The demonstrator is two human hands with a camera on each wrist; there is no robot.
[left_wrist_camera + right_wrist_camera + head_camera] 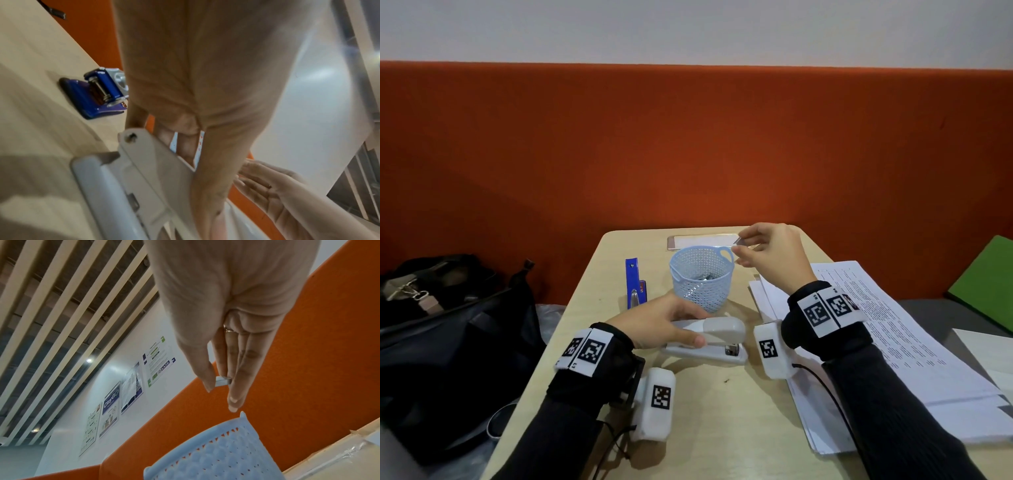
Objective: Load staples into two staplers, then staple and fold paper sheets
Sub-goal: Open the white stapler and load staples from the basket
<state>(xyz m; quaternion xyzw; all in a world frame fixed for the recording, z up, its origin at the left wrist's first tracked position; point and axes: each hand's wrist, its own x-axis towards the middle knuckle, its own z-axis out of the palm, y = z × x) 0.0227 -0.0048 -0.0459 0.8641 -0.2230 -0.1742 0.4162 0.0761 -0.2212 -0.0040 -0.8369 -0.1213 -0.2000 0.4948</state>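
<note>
A grey stapler (717, 337) lies on the wooden table (722, 428), and my left hand (671, 325) grips its rear half; the left wrist view shows its hinge end (131, 162) under my fingers. My right hand (746, 245) is raised above and just right of a light blue perforated basket (700, 277), pinching a small silver strip of staples (223, 381) between thumb and fingers. More metallic staples lie inside the basket. A blue stapler (635, 282) lies flipped open left of the basket, also seen from its hinge end (100, 94).
A stack of printed paper sheets (893, 342) covers the table's right side. A phone (702, 241) lies at the far edge behind the basket. A black bag (448, 325) sits left of the table, a green folder (986, 284) far right. An orange partition rises behind.
</note>
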